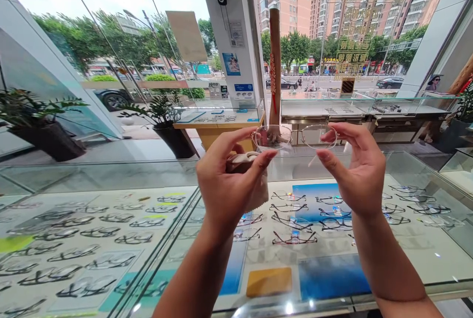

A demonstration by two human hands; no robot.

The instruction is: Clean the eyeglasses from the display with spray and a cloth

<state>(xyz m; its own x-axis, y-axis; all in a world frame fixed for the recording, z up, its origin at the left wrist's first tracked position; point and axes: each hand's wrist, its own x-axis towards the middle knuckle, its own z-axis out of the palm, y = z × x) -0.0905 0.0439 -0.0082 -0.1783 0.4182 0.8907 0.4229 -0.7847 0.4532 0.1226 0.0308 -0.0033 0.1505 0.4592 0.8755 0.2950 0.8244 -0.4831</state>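
Note:
A pair of thin-rimmed glasses [296, 131] is held up level above the glass display case, its lenses clear. My left hand [231, 175] grips the left end of the frame between thumb and fingers. A light grey-beige cloth [259, 192] is bunched in that same hand and hangs below its palm. On the other side, my right hand [354, 167] pinches the right end of the frame, with the thumb below the lens and the fingers behind.
Beneath my hands is a glass display case [177, 227] with rows of eyeglasses, blue panels and a yellow-brown card [269, 282]. Farther off stand more display counters [318, 106], a wooden post [274, 61] and potted plants [173, 130] beside large windows.

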